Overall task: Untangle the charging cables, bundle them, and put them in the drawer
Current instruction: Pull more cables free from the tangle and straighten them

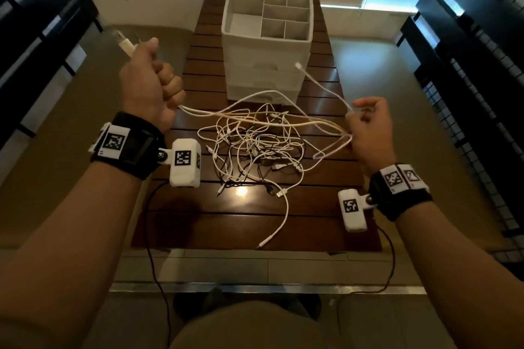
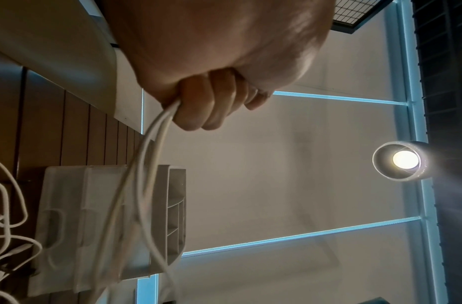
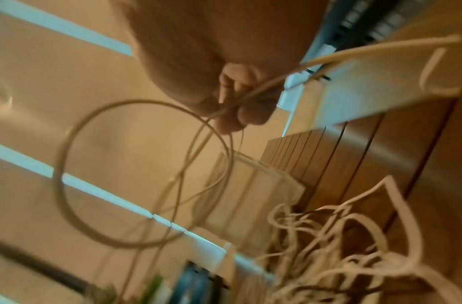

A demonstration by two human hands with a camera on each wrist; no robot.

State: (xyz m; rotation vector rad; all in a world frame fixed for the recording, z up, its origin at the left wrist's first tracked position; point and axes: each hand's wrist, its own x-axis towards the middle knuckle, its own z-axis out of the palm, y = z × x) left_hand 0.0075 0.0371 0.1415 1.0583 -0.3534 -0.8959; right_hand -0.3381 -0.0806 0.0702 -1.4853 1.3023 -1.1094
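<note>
A tangle of white and dark charging cables (image 1: 255, 147) lies on the wooden slatted table (image 1: 243, 224). Above it a white cable (image 1: 255, 116) is stretched between both hands in a few strands. My left hand (image 1: 153, 85) is raised at the left, fisted round that cable (image 2: 157, 131), with a white plug end (image 1: 124, 44) sticking out above the thumb. My right hand (image 1: 368, 127) pinches the cable's loops (image 3: 136, 174) at the right; a free connector end (image 1: 298, 66) rises from it. The white drawer unit (image 1: 266, 45) stands behind the tangle, its drawers closed.
The drawer unit has an open divided tray (image 1: 283, 17) on top. Dark shelving (image 1: 467, 79) flanks the table on the right and dark furniture (image 1: 37, 37) on the left. A lit lamp (image 2: 403, 162) shows in the left wrist view.
</note>
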